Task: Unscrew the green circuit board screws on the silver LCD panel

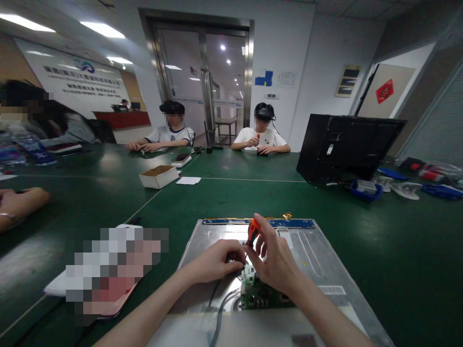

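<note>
My right hand (277, 255) grips an orange and black screwdriver (253, 231), its handle tilted up and its shaft pointing down toward a green circuit board (253, 294). Close beside it, my left hand (220, 260) has its fingers pinched together near the screwdriver's lower end; whatever they hold is hidden. The board is on the silver metal back of a flat display panel (325, 260) lying in front of me. Along the panel's far edge runs a blue circuit strip (220, 221). Dark cables (219, 315) run from the board toward me.
Left of the panel lie papers or a booklet (108, 270), blurred out. An open cardboard box (159, 176) stands farther back. A black monitor housing (350, 147) and a blue tray (366, 189) are at right. Other people sit around the green table (253, 197); one's hand (25, 202) rests at left.
</note>
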### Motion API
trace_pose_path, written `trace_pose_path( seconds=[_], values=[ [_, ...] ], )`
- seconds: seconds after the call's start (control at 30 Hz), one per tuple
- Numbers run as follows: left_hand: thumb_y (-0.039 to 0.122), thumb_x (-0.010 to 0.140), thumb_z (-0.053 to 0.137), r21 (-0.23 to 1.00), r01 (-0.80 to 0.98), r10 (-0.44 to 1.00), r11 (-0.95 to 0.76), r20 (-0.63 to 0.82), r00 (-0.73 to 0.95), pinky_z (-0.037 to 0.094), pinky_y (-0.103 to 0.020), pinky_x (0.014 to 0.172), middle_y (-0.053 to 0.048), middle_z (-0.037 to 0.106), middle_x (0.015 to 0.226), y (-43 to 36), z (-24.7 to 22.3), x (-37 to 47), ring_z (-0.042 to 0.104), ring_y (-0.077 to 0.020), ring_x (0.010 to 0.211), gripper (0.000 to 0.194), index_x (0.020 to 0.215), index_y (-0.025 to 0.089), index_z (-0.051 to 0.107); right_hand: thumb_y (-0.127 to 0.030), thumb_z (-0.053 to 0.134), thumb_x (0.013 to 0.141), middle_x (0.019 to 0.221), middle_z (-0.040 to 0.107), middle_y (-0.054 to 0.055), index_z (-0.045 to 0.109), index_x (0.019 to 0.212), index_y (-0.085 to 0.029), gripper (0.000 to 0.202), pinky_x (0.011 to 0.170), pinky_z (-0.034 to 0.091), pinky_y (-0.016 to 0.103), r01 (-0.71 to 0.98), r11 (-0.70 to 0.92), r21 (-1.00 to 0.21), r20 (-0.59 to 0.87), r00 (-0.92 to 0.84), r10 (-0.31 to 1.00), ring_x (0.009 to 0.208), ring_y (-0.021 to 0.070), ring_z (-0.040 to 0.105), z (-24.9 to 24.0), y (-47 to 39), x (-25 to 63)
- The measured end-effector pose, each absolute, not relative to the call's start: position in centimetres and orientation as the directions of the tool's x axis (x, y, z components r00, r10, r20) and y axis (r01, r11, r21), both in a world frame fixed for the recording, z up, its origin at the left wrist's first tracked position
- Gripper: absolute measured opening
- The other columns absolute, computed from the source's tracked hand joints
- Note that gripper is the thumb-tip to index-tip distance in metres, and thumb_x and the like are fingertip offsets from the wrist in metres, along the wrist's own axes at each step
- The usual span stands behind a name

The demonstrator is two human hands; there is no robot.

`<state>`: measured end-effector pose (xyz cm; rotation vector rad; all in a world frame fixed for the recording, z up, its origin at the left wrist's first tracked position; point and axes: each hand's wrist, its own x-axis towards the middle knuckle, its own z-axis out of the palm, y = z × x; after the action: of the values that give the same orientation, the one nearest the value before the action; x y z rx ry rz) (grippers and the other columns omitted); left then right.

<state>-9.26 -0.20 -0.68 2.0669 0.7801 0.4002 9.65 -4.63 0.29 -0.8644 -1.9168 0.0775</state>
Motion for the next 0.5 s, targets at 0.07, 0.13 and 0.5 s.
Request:
trace_pose_path(
  seconds=[0.07, 0.13, 0.5],
  values=[
    [0.015, 0.079, 0.058, 0.822, 0.381, 0.658, -0.424, -0.009, 0.753, 0.047, -0.029, 0.076, -0.002, 0.065, 0.089, -0.18, -0.76, -9.25, 0.058, -0.0175, 0.08, 0.016, 0.094, 0.016, 0.064, -0.022, 0.048, 0.093, 0.072, 0.062, 0.001, 0.014, 0.149, -0.022, 0.066, 0.044, 0.044, 0.026, 0.531, 0.741, -0.412, 0.752, -0.261, 0.605, 0.051, 0.0154, 0.057, 0.31, -4.69, 9.68],
    [0.016, 0.08, 0.059, 0.823, 0.381, 0.661, -0.421, -0.01, 0.751, 0.047, -0.029, 0.076, -0.003, 0.065, 0.089, -0.22, -0.77, -9.24, 0.058, -0.0175, 0.08, 0.015, 0.093, 0.016, 0.063, -0.021, 0.048, 0.092, 0.076, 0.064, 0.003, 0.013, 0.15, -0.022, 0.068, 0.045, 0.043, 0.026, 0.524, 0.742, -0.419, 0.747, -0.266, 0.609, 0.052, 0.0152, 0.057, 0.34, -4.74, 9.69],
    [0.014, 0.077, 0.058, 0.823, 0.382, 0.671, -0.419, -0.002, 0.741, 0.045, -0.028, 0.071, -0.002, 0.063, 0.085, -0.52, -0.37, -9.19, 0.057, -0.017, 0.077, 0.015, 0.091, 0.015, 0.062, -0.019, 0.046, 0.092, 0.072, 0.062, 0.001, 0.014, 0.149, -0.021, 0.065, 0.043, 0.043, 0.025, 0.515, 0.756, -0.403, 0.766, -0.263, 0.587, 0.05, 0.0151, 0.057, 0.39, -4.78, 9.66]
  ],
)
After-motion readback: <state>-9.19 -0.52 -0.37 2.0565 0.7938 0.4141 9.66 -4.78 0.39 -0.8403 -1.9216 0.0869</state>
